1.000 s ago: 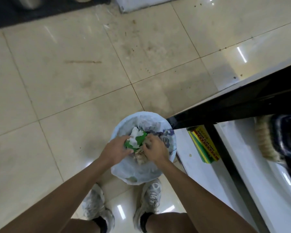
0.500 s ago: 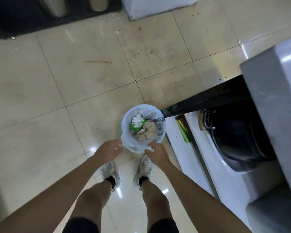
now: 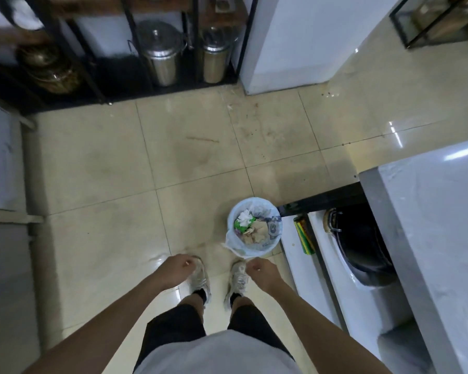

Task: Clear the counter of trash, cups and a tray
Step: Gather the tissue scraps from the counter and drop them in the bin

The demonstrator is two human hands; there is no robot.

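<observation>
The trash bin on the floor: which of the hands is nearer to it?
The right hand. It hangs just below the trash bin in the picture, close to its near rim. The left hand is further off, below the bin and to its left.

beige tiled floor carries a lined trash bin by the counter.

Open tiled floor ahead of us, bin tight against the surface on our right, shelf rack beyond.
</observation>
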